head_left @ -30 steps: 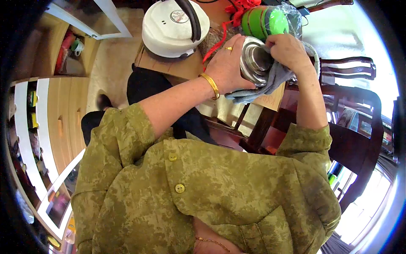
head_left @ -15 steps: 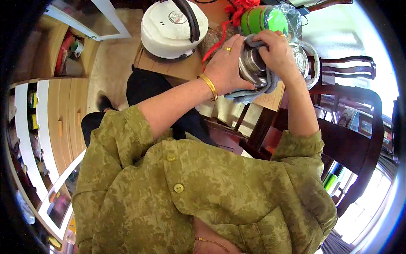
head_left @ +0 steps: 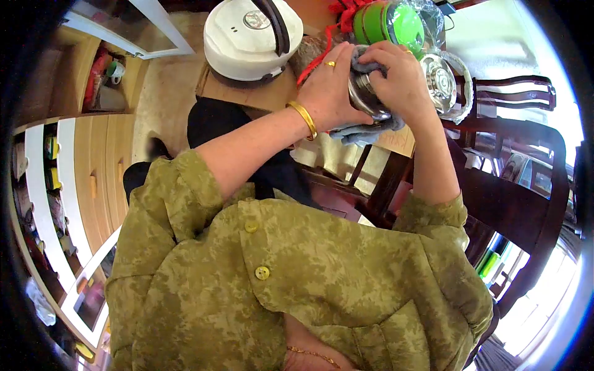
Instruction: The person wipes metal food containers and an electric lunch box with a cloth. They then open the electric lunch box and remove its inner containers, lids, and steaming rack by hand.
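Note:
A shiny round stainless-steel vessel [head_left: 365, 96] is tilted between my hands above the table's front edge. Its exact kind is partly hidden by fingers and cloth. My left hand [head_left: 328, 86], wearing a ring and a gold bracelet, grips the vessel's left side with the thumb across its lower edge. A grey cloth [head_left: 362, 133] wraps behind and under the vessel. My right hand [head_left: 399, 80] has its fingers curled over the cloth, pressing it to the metal at the upper right. A round shiny metal piece [head_left: 440, 83] lies just right of this hand.
A white rice cooker [head_left: 244, 46] with a black handle stands left on cardboard [head_left: 223, 93]. Behind my hands are a green container [head_left: 396, 28], clear plastic and red ribbon [head_left: 318, 59]. Dark wooden chairs [head_left: 507, 191] stand to the right, open cabinets [head_left: 93, 167] to the left.
My right hand and the cloth have shifted slightly over the vessel, and the vessel has turned, showing less of its stepped centre. The left hand keeps its grip. The whole view has shifted a little.

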Demonstrator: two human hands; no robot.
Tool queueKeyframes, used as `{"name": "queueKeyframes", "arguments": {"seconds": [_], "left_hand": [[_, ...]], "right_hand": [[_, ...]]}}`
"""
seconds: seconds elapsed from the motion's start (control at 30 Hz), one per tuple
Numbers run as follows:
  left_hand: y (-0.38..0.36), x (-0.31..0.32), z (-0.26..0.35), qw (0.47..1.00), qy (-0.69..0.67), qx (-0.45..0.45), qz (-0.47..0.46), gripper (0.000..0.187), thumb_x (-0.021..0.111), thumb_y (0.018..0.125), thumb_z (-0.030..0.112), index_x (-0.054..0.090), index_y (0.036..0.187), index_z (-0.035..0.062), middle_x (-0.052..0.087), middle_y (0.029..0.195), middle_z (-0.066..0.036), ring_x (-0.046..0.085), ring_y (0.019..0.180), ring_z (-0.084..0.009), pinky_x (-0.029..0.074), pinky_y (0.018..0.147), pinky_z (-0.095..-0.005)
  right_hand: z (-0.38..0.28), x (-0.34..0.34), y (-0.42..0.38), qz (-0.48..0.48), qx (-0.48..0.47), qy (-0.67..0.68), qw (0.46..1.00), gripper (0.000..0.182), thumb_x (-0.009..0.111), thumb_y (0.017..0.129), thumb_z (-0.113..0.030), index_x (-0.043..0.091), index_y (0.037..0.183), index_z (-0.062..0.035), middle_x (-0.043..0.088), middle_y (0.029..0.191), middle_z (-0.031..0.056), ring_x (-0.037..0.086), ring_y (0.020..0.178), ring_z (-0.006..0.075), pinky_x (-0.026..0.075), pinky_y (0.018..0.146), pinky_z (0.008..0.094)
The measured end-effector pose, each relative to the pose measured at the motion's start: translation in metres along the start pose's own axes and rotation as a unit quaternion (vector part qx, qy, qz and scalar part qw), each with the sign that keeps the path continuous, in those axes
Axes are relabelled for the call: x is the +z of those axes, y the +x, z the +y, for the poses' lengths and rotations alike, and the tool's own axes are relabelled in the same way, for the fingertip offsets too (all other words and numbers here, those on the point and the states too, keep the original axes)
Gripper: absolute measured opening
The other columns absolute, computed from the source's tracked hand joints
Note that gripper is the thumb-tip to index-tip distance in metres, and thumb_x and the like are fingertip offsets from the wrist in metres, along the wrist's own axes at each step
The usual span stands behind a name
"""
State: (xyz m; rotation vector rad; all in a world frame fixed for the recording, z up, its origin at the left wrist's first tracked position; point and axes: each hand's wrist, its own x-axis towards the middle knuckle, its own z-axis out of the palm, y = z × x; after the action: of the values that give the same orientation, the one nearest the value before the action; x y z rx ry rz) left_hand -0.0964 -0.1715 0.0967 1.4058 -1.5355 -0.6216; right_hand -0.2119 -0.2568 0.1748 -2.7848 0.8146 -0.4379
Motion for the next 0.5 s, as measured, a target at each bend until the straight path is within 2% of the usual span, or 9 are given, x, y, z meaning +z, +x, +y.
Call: {"name": "queueKeyframes", "arguments": {"seconds": [0.13, 0.27, 0.33, 0.4, 0.47, 0.5], "left_hand": [[0.001, 0.001, -0.002, 1.000, -0.008, 0.000, -0.006, 0.110, 0.083, 0.051, 0.034, 0.018, 0.130, -0.0049, 0.028, 0.133, -0.027, 0.029, 0.125, -0.0376, 0.026, 0.105, -0.0381], [0.001, -0.001, 0.002, 1.000, 0.013, -0.002, -0.004, 0.110, 0.083, 0.050, 0.035, 0.018, 0.130, -0.0048, 0.028, 0.133, -0.026, 0.029, 0.126, -0.0373, 0.026, 0.105, -0.0375], [0.001, -0.003, 0.001, 1.000, 0.006, 0.004, -0.011, 0.109, 0.082, 0.051, 0.036, 0.019, 0.130, -0.0049, 0.028, 0.133, -0.027, 0.029, 0.126, -0.0378, 0.025, 0.105, -0.0374], [-0.001, -0.003, 0.001, 1.000, 0.003, 0.002, -0.011, 0.108, 0.082, 0.051, 0.034, 0.019, 0.129, -0.0050, 0.028, 0.133, -0.027, 0.028, 0.126, -0.0381, 0.025, 0.105, -0.0377], [0.000, -0.002, 0.000, 1.000, 0.000, 0.002, -0.010, 0.108, 0.082, 0.051, 0.033, 0.019, 0.129, -0.0050, 0.028, 0.133, -0.027, 0.028, 0.126, -0.0383, 0.025, 0.106, -0.0379], [0.000, -0.001, -0.002, 1.000, 0.018, 0.019, 0.005, 0.105, 0.081, 0.050, 0.032, 0.021, 0.128, -0.0045, 0.029, 0.132, -0.027, 0.031, 0.124, -0.0381, 0.028, 0.104, -0.0377]], "right_hand": [[-0.023, -0.003, -0.021, -0.013, -0.019, -0.026, 0.999, 0.020, 0.052, 0.063, -0.002, 0.064, 0.079, -0.0052, 0.060, 0.088, 0.0096, 0.054, 0.083, 0.0326, 0.046, 0.074, 0.0407], [-0.033, -0.015, -0.048, -0.020, 0.012, -0.026, 0.999, 0.024, 0.054, 0.063, -0.001, 0.064, 0.084, -0.0044, 0.058, 0.092, 0.0087, 0.052, 0.087, 0.0316, 0.045, 0.076, 0.0397], [-0.032, -0.021, -0.060, -0.032, 0.091, -0.068, 0.993, 0.024, 0.054, 0.063, -0.001, 0.064, 0.085, -0.0040, 0.057, 0.092, 0.0090, 0.052, 0.087, 0.0315, 0.045, 0.076, 0.0391], [-0.029, -0.024, -0.061, -0.040, 0.093, -0.075, 0.992, 0.025, 0.054, 0.064, -0.001, 0.064, 0.088, -0.0042, 0.056, 0.094, 0.0097, 0.052, 0.088, 0.0306, 0.045, 0.076, 0.0390], [-0.035, -0.021, -0.052, 0.057, 0.122, -0.076, 0.988, 0.027, 0.055, 0.065, -0.002, 0.064, 0.090, -0.0042, 0.055, 0.095, 0.0111, 0.052, 0.088, 0.0310, 0.045, 0.076, 0.0392], [-0.041, -0.018, -0.045, 0.078, 0.112, -0.043, 0.990, 0.027, 0.054, 0.066, -0.003, 0.063, 0.092, -0.0039, 0.054, 0.096, 0.0118, 0.051, 0.090, 0.0324, 0.044, 0.078, 0.0396]]}}
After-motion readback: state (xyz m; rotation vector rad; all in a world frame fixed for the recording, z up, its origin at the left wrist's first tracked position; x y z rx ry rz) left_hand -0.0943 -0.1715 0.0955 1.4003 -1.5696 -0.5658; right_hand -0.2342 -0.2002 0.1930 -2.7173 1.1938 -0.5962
